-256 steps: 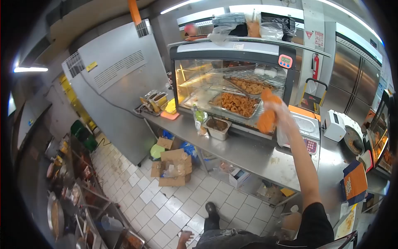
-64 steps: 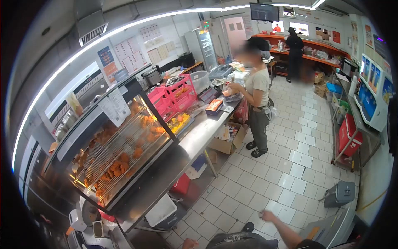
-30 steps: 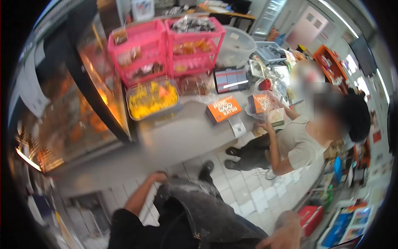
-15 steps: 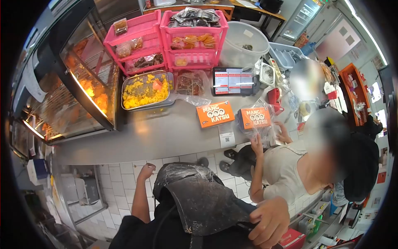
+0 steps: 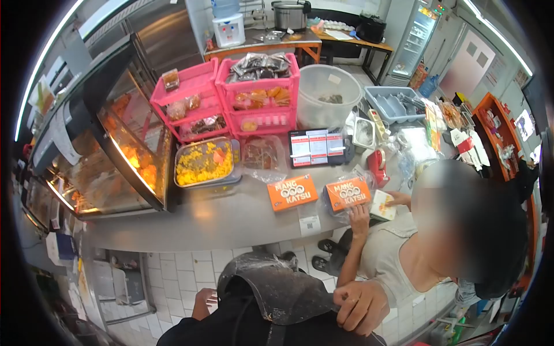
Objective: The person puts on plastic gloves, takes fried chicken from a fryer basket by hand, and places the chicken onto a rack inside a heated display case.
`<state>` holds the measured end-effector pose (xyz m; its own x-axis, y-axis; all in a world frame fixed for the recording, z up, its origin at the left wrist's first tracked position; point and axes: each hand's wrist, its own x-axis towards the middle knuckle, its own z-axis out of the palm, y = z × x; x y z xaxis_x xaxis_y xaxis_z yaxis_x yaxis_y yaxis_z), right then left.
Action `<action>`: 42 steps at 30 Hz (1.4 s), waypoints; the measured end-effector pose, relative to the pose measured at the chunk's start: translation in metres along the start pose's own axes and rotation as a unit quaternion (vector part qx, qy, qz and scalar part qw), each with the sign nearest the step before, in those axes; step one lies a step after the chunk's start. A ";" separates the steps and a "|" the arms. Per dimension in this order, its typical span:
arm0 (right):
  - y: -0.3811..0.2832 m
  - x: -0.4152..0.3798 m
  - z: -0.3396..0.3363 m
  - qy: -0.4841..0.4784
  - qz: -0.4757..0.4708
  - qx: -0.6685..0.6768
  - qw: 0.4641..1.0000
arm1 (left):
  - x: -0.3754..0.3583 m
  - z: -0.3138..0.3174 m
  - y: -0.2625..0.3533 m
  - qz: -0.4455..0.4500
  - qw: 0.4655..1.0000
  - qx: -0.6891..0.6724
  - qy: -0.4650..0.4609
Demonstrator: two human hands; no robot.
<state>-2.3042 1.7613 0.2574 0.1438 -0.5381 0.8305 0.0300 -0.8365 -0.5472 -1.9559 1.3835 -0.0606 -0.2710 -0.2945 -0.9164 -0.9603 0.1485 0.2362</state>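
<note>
My left hand (image 5: 205, 301) hangs low beside my body, below the counter's front edge, its fingers loosely apart and holding nothing. At the lower right my right hand (image 5: 362, 305) is closed at the edge of the dark, stained apron (image 5: 283, 297). Neither hand touches the steel counter (image 5: 144, 230). On it lie an orange box (image 5: 292, 192) and a second orange box (image 5: 347, 195) in clear plastic. A co-worker's hand (image 5: 359, 220) touches the second box, and the co-worker's other hand (image 5: 398, 199) is at a white pack (image 5: 382, 205).
A heated display case (image 5: 115, 155) stands at the left. Behind the boxes are a tray of yellow food (image 5: 205, 164), pink baskets (image 5: 257, 95), a tablet (image 5: 317, 149) and a clear tub (image 5: 329, 92). The co-worker (image 5: 398, 254) stands close on my right.
The view has tilted up, showing more of the back wall. My left hand appears lower, its fingers less curled. The co-worker's far hand now rests at a white pack.
</note>
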 end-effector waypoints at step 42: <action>0.067 0.076 -0.110 0.039 -0.061 0.200 0.977 | 0.222 0.028 0.042 0.021 0.997 0.076 0.019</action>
<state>-2.4005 1.6526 0.2955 0.0394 -0.4562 0.8890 0.4293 -0.7957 -0.4273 -2.0549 1.3510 -0.2627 -0.3157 -0.3202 -0.8932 -0.9277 0.3020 0.2196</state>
